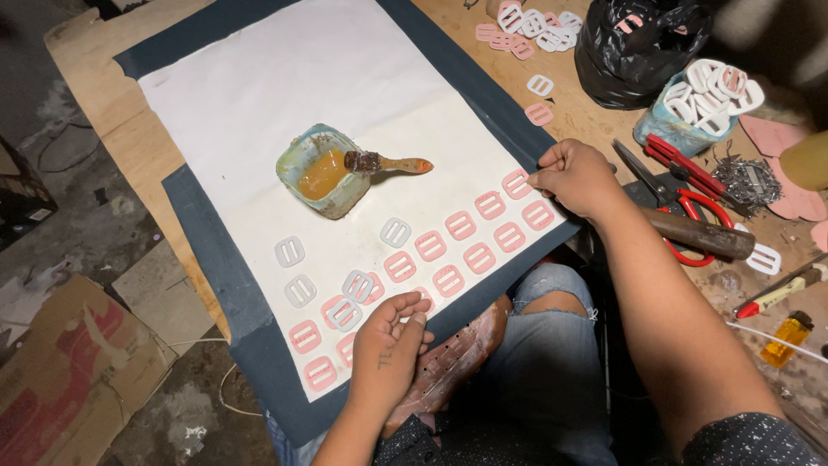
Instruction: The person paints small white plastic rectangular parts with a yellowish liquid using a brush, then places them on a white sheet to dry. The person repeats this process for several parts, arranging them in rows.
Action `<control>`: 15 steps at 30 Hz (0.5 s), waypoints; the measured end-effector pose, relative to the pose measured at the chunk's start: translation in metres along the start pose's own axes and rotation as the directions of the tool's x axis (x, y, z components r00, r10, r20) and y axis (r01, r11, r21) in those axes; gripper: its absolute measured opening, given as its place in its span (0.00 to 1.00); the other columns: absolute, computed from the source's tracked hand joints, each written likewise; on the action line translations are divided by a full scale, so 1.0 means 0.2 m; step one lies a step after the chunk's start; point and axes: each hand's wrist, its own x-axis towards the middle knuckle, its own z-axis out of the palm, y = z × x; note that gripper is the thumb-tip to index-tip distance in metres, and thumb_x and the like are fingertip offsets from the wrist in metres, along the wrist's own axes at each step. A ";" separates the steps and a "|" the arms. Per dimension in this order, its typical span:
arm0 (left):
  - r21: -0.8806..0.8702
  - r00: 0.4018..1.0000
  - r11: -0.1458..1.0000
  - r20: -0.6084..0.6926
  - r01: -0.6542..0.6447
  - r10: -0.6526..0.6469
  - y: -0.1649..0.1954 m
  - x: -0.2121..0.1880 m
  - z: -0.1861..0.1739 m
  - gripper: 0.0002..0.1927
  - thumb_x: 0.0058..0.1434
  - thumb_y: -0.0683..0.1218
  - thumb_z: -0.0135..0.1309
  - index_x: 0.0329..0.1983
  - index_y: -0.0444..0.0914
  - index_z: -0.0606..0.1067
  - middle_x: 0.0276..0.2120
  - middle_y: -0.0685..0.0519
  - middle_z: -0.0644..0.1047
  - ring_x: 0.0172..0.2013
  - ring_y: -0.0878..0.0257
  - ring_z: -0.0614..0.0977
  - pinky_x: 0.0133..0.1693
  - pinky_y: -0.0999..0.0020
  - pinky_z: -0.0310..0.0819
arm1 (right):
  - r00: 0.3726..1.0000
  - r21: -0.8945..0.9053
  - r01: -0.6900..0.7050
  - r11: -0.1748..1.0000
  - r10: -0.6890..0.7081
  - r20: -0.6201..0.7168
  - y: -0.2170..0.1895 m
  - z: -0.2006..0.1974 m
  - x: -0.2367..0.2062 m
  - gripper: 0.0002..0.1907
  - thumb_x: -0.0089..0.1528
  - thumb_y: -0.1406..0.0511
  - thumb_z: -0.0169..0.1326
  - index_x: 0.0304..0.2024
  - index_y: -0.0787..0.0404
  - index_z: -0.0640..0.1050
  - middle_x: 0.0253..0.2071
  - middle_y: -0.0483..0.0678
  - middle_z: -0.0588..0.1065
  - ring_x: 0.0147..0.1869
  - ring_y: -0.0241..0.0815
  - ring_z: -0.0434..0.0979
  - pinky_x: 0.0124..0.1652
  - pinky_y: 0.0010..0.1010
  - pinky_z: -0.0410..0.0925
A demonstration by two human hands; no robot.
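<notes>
A white sheet lies on a dark blue sheet across a wooden table. Rows of pink buckle shapes lie along its near edge, with a few white buckles beside them. My left hand rests with curled fingers on the near edge, touching a white buckle. My right hand presses its fingertips at the sheet's right edge next to a pink buckle. A small pot of amber glue stands mid-sheet with a brush resting on its rim.
On the right lie red-handled scissors, a dark wooden handle, a tub of white buckles, a black plastic bag, more loose buckles and a yellow lighter. Cardboard lies on the floor at left.
</notes>
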 end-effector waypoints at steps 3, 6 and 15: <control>0.000 1.000 1.000 0.005 -0.011 0.011 0.00 0.00 0.00 0.19 0.64 0.41 0.50 0.58 0.32 0.74 0.48 0.50 0.83 0.33 0.68 0.82 0.37 0.74 0.78 | 1.000 0.016 -0.020 1.000 0.020 0.007 0.00 0.00 0.00 0.13 0.55 0.72 0.66 0.39 0.68 0.76 0.28 0.48 0.76 0.29 0.35 0.75 0.29 0.26 0.68; -0.007 1.000 1.000 0.008 -0.012 0.012 0.00 0.00 0.00 0.19 0.64 0.41 0.50 0.59 0.32 0.74 0.49 0.49 0.83 0.34 0.68 0.82 0.38 0.74 0.79 | 0.999 0.048 -0.033 0.998 0.033 0.000 0.00 0.00 0.00 0.14 0.54 0.72 0.66 0.39 0.68 0.75 0.29 0.48 0.76 0.29 0.36 0.76 0.29 0.26 0.69; -0.003 1.000 1.000 0.011 -0.017 0.017 -0.01 0.00 0.00 0.19 0.64 0.41 0.50 0.59 0.32 0.74 0.50 0.49 0.83 0.34 0.67 0.82 0.39 0.74 0.79 | 1.000 0.068 -0.025 0.997 0.026 -0.009 0.00 -0.01 0.00 0.13 0.55 0.72 0.65 0.38 0.69 0.75 0.28 0.49 0.76 0.28 0.37 0.76 0.28 0.27 0.69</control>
